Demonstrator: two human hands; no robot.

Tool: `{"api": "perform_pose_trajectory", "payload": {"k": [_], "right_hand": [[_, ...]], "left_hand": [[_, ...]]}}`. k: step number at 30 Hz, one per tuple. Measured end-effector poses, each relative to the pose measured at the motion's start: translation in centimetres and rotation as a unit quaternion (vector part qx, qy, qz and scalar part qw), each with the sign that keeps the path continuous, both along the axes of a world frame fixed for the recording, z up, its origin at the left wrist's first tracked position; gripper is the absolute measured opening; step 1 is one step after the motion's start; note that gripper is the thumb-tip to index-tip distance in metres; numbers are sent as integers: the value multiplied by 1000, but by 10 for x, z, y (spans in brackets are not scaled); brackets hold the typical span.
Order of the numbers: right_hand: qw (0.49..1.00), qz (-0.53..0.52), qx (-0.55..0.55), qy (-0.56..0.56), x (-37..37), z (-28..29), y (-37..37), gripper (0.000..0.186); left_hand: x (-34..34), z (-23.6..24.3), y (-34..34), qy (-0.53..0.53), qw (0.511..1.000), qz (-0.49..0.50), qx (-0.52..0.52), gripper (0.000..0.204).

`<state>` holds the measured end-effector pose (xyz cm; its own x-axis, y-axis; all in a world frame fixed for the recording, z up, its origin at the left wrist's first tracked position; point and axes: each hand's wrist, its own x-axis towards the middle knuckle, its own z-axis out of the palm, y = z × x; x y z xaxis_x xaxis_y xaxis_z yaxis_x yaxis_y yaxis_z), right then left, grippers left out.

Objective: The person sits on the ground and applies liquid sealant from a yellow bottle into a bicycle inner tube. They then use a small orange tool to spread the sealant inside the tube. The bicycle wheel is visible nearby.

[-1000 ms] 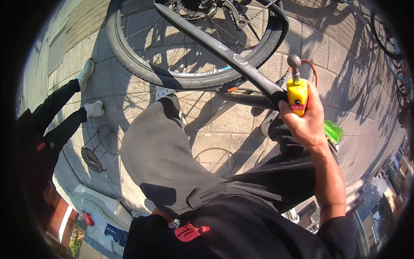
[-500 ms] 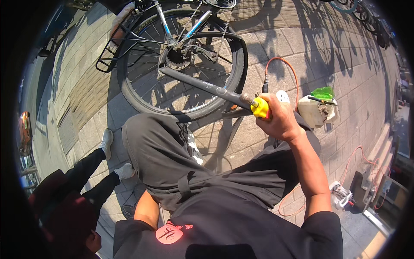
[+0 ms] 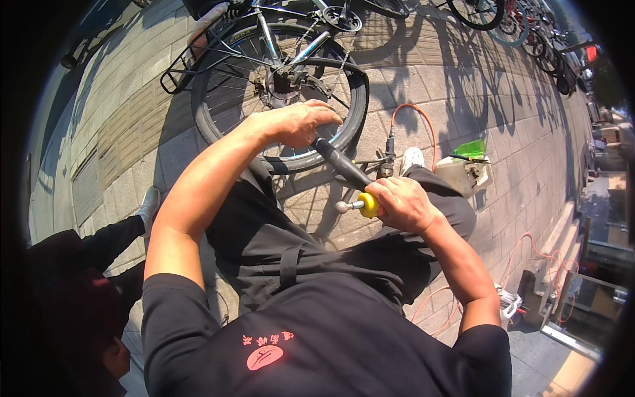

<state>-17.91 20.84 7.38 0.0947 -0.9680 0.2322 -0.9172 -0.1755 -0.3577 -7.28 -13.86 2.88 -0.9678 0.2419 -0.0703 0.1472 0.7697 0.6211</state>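
Note:
A black inner tube [image 3: 340, 162] stretches from the bicycle wheel [image 3: 200, 99] toward my lap. My left hand [image 3: 294, 124] is closed over the tube beside the wheel's lower rim; its thumb is hidden. In my right hand [image 3: 403, 204] is a yellow-handled tool [image 3: 368, 205] with a metal shank and a rounded grey tip. That tip points left, apart from the tube. The tube's near end runs up against my right fingers, and whether they also grip it is hard to see. The bicycle frame [image 3: 311, 47] rises beyond the wheel.
An orange hose [image 3: 430, 126] ends in a dark fitting [image 3: 389, 155] by my white shoe [image 3: 413, 159]. Right of it stands a whitish container [image 3: 463, 175] with a green piece [image 3: 471, 149] on top. Another person's dark-clothed leg [image 3: 109, 235] is at the left. Parked bicycles [image 3: 509, 26] line the far right.
My left hand has come up from beside my hip onto the inner tube. My right hand has shifted slightly left and down, and the tool's tip has left the tube.

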Motion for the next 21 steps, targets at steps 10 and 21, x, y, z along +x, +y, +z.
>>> {"api": "perform_pose_trajectory", "payload": {"k": [10,21], "right_hand": [[993,-104,36,35,-72,-39,4,63],[921,-366,22,-132,-135,-89,-82,60]], "left_hand": [[-59,-33,-23,-343,923,-14,174,48],[-74,-70,-42,-355,771,147,508,54]]}}
